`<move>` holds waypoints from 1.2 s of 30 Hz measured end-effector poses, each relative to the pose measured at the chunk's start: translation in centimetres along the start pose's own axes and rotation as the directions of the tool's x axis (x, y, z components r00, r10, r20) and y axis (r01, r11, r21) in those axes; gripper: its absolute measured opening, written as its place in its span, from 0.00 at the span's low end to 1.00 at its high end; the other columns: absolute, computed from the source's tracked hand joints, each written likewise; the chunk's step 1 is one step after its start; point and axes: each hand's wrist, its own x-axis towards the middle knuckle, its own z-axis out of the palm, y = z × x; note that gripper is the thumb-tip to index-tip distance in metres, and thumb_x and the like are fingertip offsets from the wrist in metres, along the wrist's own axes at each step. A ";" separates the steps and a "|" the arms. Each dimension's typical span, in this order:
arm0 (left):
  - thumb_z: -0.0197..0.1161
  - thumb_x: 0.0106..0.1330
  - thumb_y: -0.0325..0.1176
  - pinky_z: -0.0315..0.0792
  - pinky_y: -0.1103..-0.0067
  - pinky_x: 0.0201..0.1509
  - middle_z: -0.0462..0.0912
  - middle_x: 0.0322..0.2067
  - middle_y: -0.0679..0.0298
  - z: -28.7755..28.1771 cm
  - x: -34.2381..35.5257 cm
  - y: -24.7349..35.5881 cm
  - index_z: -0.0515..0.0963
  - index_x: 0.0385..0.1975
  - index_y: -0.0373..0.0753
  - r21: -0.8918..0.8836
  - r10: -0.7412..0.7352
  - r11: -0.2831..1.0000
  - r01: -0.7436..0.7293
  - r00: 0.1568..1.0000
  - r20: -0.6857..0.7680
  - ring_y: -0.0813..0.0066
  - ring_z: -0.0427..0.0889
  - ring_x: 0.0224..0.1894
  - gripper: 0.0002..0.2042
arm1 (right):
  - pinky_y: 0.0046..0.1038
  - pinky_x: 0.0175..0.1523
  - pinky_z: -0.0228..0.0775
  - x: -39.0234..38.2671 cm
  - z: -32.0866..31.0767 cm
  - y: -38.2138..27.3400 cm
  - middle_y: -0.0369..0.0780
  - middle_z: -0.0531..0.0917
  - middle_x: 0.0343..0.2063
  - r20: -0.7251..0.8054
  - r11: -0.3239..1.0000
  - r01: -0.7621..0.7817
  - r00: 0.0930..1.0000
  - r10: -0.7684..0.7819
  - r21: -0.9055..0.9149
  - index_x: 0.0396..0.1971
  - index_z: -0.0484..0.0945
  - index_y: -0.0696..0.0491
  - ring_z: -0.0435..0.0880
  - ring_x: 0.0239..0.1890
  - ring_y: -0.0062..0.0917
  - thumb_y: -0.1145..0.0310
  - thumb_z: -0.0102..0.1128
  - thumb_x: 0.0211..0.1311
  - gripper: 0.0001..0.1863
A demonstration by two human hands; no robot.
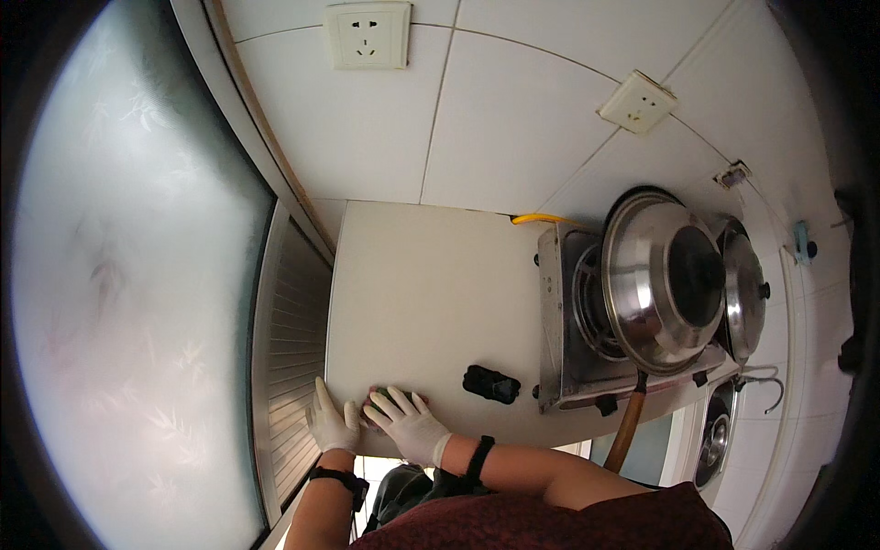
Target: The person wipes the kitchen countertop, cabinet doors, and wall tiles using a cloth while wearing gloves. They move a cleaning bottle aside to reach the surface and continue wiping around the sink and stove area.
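Observation:
Both my hands wear whitish gloves. At the front left corner of the pale countertop [431, 293], my right hand [412, 429] lies over a small red-and-green cleaning pad [374, 392] and presses it to the surface. Its fingers cover most of the pad, so whether it is cloth or sponge is unclear. Just left of it, my left hand [334, 423] rests at the counter's edge with fingers stretched out and nothing visible in it. A black oblong object with rounded recesses [491, 384] lies on the counter to the right of my hands.
On the right stands a metal gas stove [559, 321] carrying a wok with a domed lid [637, 284]; its wooden handle [627, 431] juts toward me. Another lidded pot [744, 293] sits beyond. A yellow hose [545, 218] runs behind. A frosted glass panel [137, 275] borders the left.

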 end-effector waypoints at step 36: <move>0.58 0.71 0.45 0.64 0.59 0.67 0.69 0.64 0.47 -0.9 0.3 1.9 0.49 0.75 0.39 -0.024 -0.127 0.991 0.128 0.991 0.051 0.46 0.68 0.65 0.38 | 0.45 0.63 0.66 -16.5 -10.4 9.7 0.47 0.73 0.57 -0.683 0.488 -0.858 0.260 0.682 0.161 0.64 0.70 0.55 0.71 0.59 0.43 0.64 0.66 0.51 0.37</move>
